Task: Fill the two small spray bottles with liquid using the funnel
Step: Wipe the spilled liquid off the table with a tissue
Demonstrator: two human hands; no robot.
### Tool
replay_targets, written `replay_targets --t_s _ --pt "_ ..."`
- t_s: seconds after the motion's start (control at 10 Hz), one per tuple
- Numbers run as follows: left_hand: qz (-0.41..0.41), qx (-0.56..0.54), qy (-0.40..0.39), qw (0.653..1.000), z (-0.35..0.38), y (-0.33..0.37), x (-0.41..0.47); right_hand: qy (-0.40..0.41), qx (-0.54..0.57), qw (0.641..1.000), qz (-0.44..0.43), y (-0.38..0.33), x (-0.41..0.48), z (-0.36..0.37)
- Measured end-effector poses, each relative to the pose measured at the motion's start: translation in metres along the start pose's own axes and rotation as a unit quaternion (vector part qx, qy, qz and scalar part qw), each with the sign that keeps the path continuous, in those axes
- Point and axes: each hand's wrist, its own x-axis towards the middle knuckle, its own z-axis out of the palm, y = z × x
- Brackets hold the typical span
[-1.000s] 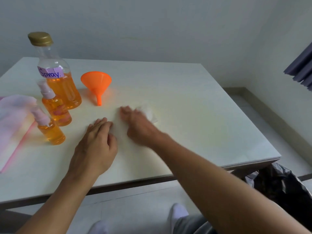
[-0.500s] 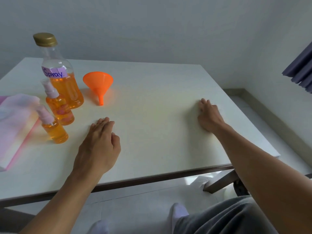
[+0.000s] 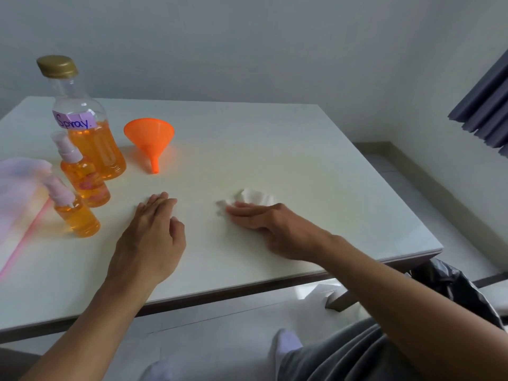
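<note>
Two small spray bottles stand at the table's left, both holding orange liquid with pale pump tops: the nearer one (image 3: 72, 213) and the farther one (image 3: 83, 177). Behind them stands a large capped bottle (image 3: 88, 125) labelled "Spray", part full of orange liquid. An orange funnel (image 3: 149, 140) lies tipped on the table to its right. My left hand (image 3: 152, 237) rests flat on the table, holding nothing. My right hand (image 3: 270, 225) presses flat on a crumpled white tissue (image 3: 254, 199) near the table's middle.
The white table (image 3: 316, 166) ends at a front edge close to me and a right edge beside a black bag (image 3: 450, 287) on the floor. A pink and white cloth (image 3: 19, 193) lies at the far left. A dark curtain (image 3: 486, 105) hangs at right.
My right hand swept from the table's middle to its right side, then came back toward the middle with the white tissue under it. My left hand stayed flat in place.
</note>
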Motion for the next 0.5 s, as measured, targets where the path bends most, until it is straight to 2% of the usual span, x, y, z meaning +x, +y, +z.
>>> replay_targets --t_s 0.2,0.3,0.4,0.5 --pt "-0.005 0.005 -0.003 1.0 0.0 0.002 0.001 0.089 0.005 0.993 0.082 0.016 -0.026 -0.019" --pt "-0.007 0.004 -0.004 1.0 0.0 0.001 0.001 0.104 -0.004 0.971 0.214 0.005 -0.017 -0.011" --pt "-0.008 0.005 -0.003 1.0 -0.001 0.0 0.001 0.078 -0.069 0.957 0.272 -0.004 -0.005 0.004" --pt "-0.009 0.005 -0.003 1.0 0.0 0.0 0.0 0.088 -0.078 0.961 0.249 -0.012 0.013 0.019"
